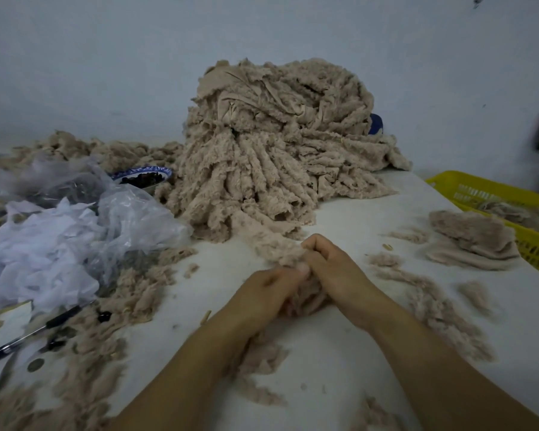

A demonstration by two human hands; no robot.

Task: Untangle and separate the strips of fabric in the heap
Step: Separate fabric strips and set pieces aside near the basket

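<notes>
Beige fleecy strip [271, 244] is pinched in both fists: right hand [330, 262] closed nearer the heap [277, 144], left hand [268, 290] closed just behind. Best to draw it slowly along the tabletop [339, 353], keeping the 2 grips close, so neighbouring strips stay put.

Heap [280, 144] behind hands; plastic bags [75, 225] left; basket [511, 206] right.
</notes>
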